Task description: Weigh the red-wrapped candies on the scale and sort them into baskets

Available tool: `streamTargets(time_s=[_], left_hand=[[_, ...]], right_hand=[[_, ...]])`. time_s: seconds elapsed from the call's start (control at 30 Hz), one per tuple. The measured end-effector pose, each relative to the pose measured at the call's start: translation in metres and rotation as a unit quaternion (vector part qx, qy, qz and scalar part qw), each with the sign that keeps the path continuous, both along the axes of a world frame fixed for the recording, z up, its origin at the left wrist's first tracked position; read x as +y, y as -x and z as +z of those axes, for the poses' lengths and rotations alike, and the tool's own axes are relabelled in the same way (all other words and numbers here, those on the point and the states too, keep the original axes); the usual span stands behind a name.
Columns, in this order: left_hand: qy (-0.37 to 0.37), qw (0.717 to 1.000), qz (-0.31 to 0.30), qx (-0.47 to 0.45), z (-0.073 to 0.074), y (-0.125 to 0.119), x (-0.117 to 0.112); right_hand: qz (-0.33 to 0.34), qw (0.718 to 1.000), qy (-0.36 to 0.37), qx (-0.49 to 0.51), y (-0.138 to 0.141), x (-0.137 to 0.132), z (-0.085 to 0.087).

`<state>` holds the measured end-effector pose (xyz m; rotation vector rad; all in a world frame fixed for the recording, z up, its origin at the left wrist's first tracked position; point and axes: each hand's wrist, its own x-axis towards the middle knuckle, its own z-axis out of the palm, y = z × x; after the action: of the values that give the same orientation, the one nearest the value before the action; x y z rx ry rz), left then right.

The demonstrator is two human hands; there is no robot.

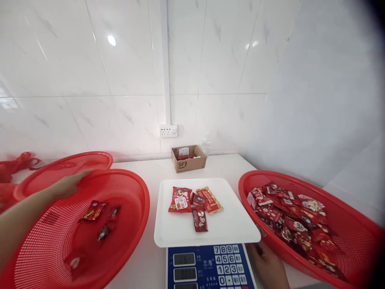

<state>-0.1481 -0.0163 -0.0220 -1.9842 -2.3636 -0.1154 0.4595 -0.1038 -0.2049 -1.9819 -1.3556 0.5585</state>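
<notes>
My left hand is closed over the back rim of a red plastic basket, which tilts and holds a few blurred snack packets. Beside the scale, my right hand is low, between its right side and another red basket. The platform edge hides its fingers, so I cannot make out whether it grips anything. On the white weighing platform lie several small packets: a red and white one, a red and yellow one and dark red ones.
The right basket is heaped with red packets. Behind the scale, a small cardboard box stands on the white table near the wall. Another red basket sits behind the left one. A socket is on the tiled wall.
</notes>
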Motion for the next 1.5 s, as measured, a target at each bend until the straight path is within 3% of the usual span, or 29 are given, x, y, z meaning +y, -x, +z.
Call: streamTargets(time_s=[0.17,0.33,0.67,0.83,1.03,1.17,1.27,1.5], left_hand=[[0.083,0.991,-0.105,0.007,-0.004,-0.025,0.006],[0.097,0.984,-0.145,0.026,-0.013,-0.045,0.010],[0.065,0.986,-0.132,0.077,-0.010,-0.012,-0.009],[0.055,0.996,-0.048,0.051,-0.015,-0.008,-0.013],[0.038,0.995,0.093,0.000,-0.020,-0.022,0.010],[0.028,0.989,0.144,0.002,-0.024,-0.035,0.019],[0.012,0.993,0.116,-0.008,-0.030,-0.044,0.021],[0.026,0.994,-0.084,-0.065,-0.039,-0.058,0.018]], right_hand=[[-0.005,1.000,-0.002,-0.005,0.000,0.001,0.000],[-0.009,1.000,-0.001,-0.017,0.000,0.000,0.000],[0.012,0.999,0.032,-0.017,-0.006,0.001,-0.007],[-0.002,0.999,0.028,-0.029,-0.006,0.002,-0.008],[-0.002,1.000,0.014,-0.016,-0.003,0.004,-0.005],[-0.004,1.000,0.006,-0.011,-0.002,0.003,-0.002],[-0.003,1.000,0.010,-0.007,-0.003,0.001,-0.003],[0.005,1.000,-0.010,0.001,-0.004,0.001,-0.006]])
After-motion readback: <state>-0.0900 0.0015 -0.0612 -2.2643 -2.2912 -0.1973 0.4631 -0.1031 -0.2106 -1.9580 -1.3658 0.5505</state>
